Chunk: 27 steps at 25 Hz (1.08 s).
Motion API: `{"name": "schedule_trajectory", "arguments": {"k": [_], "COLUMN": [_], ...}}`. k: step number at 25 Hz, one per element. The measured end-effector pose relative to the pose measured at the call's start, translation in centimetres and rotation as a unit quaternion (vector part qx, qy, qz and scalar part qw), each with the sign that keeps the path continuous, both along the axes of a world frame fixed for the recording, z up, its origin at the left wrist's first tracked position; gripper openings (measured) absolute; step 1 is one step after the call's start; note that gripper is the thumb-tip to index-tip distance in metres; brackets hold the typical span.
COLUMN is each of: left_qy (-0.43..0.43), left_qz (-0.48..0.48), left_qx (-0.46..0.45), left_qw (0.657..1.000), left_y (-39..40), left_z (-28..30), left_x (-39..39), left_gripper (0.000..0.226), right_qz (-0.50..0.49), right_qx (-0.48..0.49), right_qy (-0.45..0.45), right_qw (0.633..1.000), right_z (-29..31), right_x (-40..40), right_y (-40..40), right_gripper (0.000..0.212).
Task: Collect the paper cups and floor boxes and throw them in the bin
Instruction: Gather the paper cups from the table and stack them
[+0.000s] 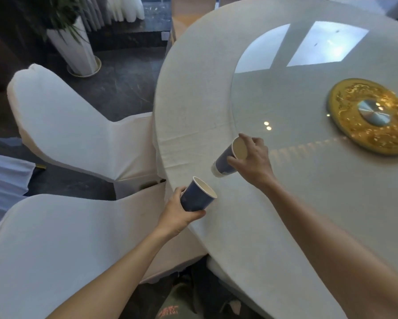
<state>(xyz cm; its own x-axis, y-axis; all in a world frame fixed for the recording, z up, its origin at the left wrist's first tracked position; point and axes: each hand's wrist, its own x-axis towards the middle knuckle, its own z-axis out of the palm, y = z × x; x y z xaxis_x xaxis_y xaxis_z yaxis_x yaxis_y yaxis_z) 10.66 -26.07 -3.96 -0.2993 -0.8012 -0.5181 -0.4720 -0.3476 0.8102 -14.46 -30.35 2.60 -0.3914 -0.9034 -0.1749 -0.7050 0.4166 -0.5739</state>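
Two blue paper cups with white insides are in my hands above the edge of a round white-clothed table (216,107). My left hand (177,215) grips one blue cup (197,198) around its body, mouth tilted up and to the right. My right hand (253,157) holds the other blue cup (225,161) near its rim, tilted with its base pointing down-left over the tablecloth. Both cups look empty. No bin or floor boxes are in view.
A glass turntable (297,100) with a gold centre disc (368,116) covers the table's middle. Two white-covered chairs (78,134) (55,245) stand to my left against the table. A white planter (76,49) stands on the dark floor behind them.
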Motion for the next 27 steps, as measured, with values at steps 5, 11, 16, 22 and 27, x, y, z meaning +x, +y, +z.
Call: {"name": "schedule_trajectory", "arguments": {"k": [5,11,16,22,27], "left_qy": [-0.044,-0.045,-0.012,0.006,0.004], "left_qz": [-0.112,-0.238,-0.354,-0.476,-0.533], "left_qx": [-0.045,-0.076,-0.114,-0.163,-0.169], "left_qw": [0.992,0.967,0.928,0.864,0.829], "left_y": [2.5,11.1,22.4,35.6,40.3], "left_z": [1.5,3.5,4.7,5.3,4.4], "left_x": [-6.5,-16.3,-23.1,-29.9,-33.6], "left_gripper": [0.075,0.081,0.079,0.085,0.086], "right_qz": [-0.155,-0.215,-0.272,-0.325,-0.371], "right_qx": [-0.086,-0.073,-0.073,-0.052,-0.061], "right_qy": [-0.063,-0.158,-0.208,-0.246,-0.295], "right_qw": [0.982,0.961,0.937,0.912,0.878], "right_z": [3.7,5.7,5.5,3.5,1.5], "right_x": [-5.7,-12.2,-15.4,-16.6,-17.8], "right_y": [10.5,27.3,41.9,55.9,61.3], "right_gripper": [0.063,0.067,0.084,0.084,0.062]}}
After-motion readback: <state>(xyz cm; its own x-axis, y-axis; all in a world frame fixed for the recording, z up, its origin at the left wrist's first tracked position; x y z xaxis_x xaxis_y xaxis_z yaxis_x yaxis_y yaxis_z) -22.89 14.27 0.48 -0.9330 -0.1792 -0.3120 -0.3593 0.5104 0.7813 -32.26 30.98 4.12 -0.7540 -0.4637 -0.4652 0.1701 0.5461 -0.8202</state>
